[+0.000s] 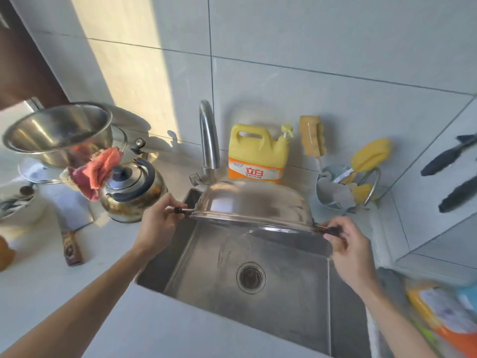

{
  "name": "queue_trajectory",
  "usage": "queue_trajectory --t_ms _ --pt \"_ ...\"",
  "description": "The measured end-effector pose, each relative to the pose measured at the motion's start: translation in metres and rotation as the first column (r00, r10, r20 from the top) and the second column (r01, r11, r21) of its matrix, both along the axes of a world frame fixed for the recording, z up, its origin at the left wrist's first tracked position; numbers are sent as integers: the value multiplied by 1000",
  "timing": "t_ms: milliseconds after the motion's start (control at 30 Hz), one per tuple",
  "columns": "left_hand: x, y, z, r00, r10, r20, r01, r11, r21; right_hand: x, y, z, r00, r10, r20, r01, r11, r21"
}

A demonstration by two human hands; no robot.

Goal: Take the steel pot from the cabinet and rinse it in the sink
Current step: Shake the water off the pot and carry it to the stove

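Keep the steel pot [254,205] tipped mouth-down over the sink [232,293] so the rinse water drains toward the plughole; keep it level between both handles and clear of the faucet [208,140] just behind it; your left hand [157,226] pinches the left handle at centre frame, your right hand [347,248] grips the right handle; the pot hangs between them, above the basin.

Steel pot [254,205] upturned over the sink [284,306]
We see its shiny domed underside uppermost, black side handles level.
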State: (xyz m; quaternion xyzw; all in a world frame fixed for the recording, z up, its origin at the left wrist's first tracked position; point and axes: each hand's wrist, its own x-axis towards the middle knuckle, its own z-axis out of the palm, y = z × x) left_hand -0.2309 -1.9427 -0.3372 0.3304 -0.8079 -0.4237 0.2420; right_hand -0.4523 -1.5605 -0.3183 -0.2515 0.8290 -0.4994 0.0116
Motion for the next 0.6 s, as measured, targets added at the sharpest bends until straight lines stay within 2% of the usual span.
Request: queue_trajectory --t_ms 200,267,500,600 --pt "11 6 94 996 -30 -85 29 999 -17 6 8 94 996 -4 -94 1 999 -34" --pt "18 12 123 996 -44 -73 39 997 -72 11 12 111 996 1 -91 -5 999 -42" --pt "20 13 168 984 -175 29 177 980 -94 20 27 134 997 14 72 -13 1000 -16" --pt "3 15 171 985 -172 -10 172 985 21 13 38 128 982 5 191 -9 1000 17"
